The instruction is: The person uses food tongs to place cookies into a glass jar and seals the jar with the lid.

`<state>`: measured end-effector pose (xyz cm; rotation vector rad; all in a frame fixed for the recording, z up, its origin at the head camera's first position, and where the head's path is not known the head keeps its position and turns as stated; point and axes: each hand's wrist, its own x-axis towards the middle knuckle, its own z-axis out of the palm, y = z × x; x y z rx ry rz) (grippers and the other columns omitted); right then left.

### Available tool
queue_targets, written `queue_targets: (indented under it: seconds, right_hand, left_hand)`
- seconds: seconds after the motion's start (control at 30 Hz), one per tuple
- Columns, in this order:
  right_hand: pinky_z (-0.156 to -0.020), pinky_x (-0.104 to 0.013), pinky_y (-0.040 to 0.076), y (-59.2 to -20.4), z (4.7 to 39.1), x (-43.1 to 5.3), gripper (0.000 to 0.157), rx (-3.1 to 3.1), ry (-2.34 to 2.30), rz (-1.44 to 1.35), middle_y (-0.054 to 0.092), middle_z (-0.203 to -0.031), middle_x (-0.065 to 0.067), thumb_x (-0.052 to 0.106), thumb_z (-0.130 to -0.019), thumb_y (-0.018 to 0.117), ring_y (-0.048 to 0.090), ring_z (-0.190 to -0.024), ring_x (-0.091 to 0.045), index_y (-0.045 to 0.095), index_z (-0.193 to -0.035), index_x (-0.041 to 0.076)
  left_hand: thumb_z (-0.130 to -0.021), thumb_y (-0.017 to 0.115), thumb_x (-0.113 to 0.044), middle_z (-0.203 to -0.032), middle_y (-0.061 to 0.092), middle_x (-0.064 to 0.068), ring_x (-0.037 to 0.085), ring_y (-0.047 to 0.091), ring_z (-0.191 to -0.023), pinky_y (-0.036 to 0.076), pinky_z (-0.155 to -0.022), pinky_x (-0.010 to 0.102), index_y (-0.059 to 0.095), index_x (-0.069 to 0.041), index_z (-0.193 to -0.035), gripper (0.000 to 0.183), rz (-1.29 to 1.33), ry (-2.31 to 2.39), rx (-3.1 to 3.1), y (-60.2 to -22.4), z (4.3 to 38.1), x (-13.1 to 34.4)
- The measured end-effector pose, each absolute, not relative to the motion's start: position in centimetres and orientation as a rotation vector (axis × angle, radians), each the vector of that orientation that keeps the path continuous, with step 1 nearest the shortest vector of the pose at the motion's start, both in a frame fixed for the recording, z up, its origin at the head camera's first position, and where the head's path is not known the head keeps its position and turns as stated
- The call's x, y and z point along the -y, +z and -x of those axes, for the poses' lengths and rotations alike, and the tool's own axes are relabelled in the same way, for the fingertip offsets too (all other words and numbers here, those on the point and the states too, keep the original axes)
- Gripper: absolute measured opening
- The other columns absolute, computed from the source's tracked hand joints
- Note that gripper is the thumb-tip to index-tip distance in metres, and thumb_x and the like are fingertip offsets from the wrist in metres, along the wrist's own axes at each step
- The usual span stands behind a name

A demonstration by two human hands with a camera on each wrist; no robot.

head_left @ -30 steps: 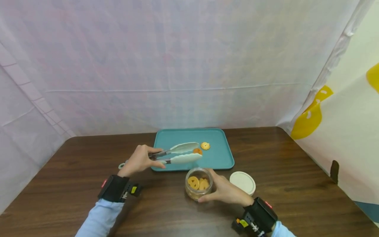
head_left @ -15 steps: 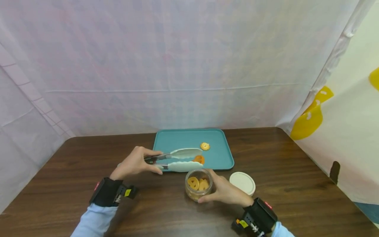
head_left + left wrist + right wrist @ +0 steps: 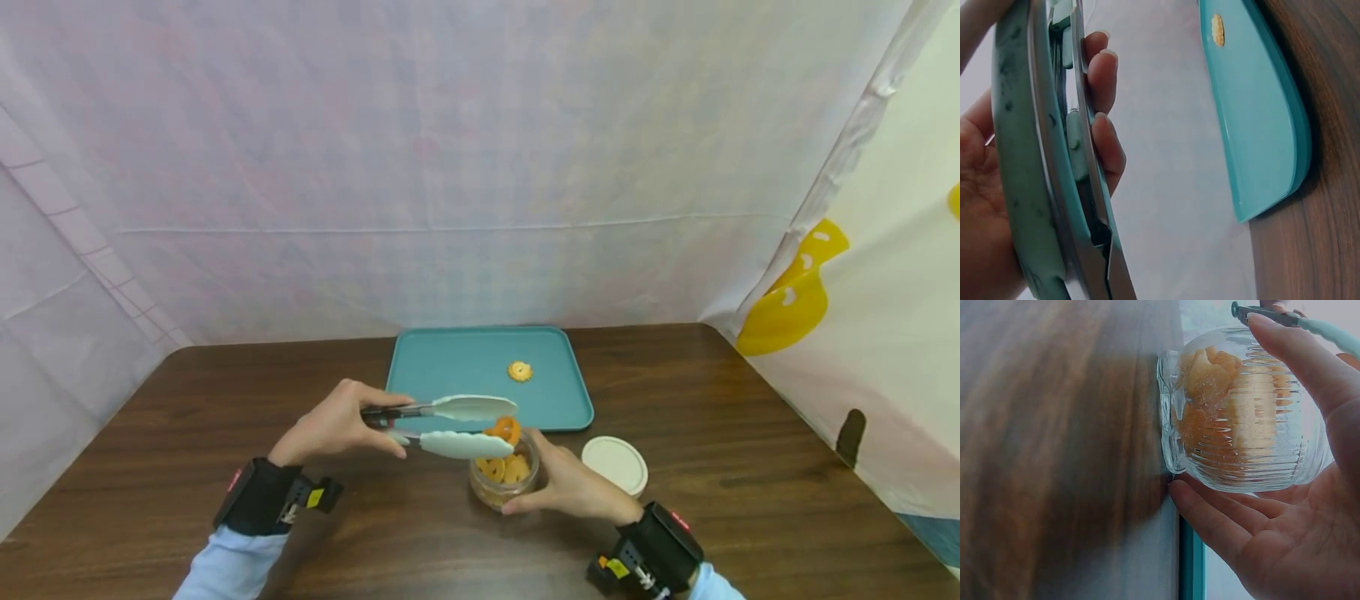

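My left hand (image 3: 333,423) grips a pair of tongs (image 3: 467,408) with pale green tips and metal arms, fingers on one arm and thumb on the other. Between the tips is an orange-brown cookie (image 3: 506,430), held over the mouth of a glass jar (image 3: 495,497). Several cookies (image 3: 1210,381) lie inside the ribbed jar, which stands on the table. My right hand (image 3: 573,482) is curled round the jar's right side. In the left wrist view, the tongs' arms (image 3: 1029,156) run close past the camera.
A teal tray (image 3: 442,354) lies behind the jar with one pale scalloped cookie (image 3: 520,371) on it. The round white lid (image 3: 615,465) rests on the wooden table (image 3: 420,542) right of the jar. A pale cloth (image 3: 427,167) hangs behind the table.
My left hand has drawn the tongs toward me, lifting the orange-brown cookie from the tray to above the jar. My right hand has stayed on the jar.
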<state>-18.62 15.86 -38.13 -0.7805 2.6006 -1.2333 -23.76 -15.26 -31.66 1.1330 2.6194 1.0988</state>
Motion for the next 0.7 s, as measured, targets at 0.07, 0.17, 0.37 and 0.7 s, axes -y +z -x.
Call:
queue_targets:
  seconds: [0.07, 0.17, 0.37, 0.7]
  right_hand:
    - [-0.093, -0.053, 0.040, -38.1, 18.6, -15.8, 0.093, -2.607, -1.231, 0.780, 0.049, -0.130, -0.020, 0.043, -0.068, 0.072, 0.047, -0.114, -0.029, 0.023, -0.138, 0.009]
    - [-0.095, -0.054, 0.039, -38.1, 18.6, -15.8, 0.098, -2.607, -1.229, 0.776, 0.048, -0.131, -0.022, 0.043, -0.068, 0.072, 0.046, -0.115, -0.029, 0.018, -0.141, 0.007]
    - [-0.091, -0.052, 0.042, -38.2, 18.6, -15.9, 0.097, -2.594, -1.245, 0.786, 0.056, -0.122, -0.018, 0.043, -0.068, 0.072, 0.051, -0.109, -0.027, 0.017, -0.141, 0.012]
    - [-0.085, -0.047, 0.046, -38.2, 18.7, -15.9, 0.089, -2.641, -1.216, 0.783, 0.061, -0.110, -0.012, 0.046, -0.066, 0.072, 0.055, -0.100, -0.021, 0.029, -0.133, 0.009]
  left_hand:
    - [-0.065, 0.073, -0.041, -0.106, 0.067, 0.020, 0.012, 0.061, -0.076, 0.053, -0.065, 0.032, 0.060, -0.003, -0.115, 0.064, -1.159, 1.104, -2.602, -31.8, 23.8, 15.1]
    - [-0.065, 0.073, -0.040, -0.107, 0.066, 0.022, 0.014, 0.062, -0.080, 0.054, -0.067, 0.032, 0.060, -0.002, -0.115, 0.063, -1.199, 1.110, -2.576, -31.9, 23.8, 14.9]
    - [-0.065, 0.073, -0.040, -0.105, 0.067, 0.020, 0.012, 0.061, -0.077, 0.053, -0.064, 0.032, 0.061, -0.003, -0.114, 0.063, -1.257, 1.087, -2.561, -32.1, 23.8, 14.3]
    - [-0.063, 0.074, -0.040, -0.100, 0.069, 0.018, 0.008, 0.056, -0.066, 0.045, -0.056, 0.028, 0.062, -0.003, -0.112, 0.062, -1.279, 1.033, -2.583, -32.1, 23.9, 14.1]
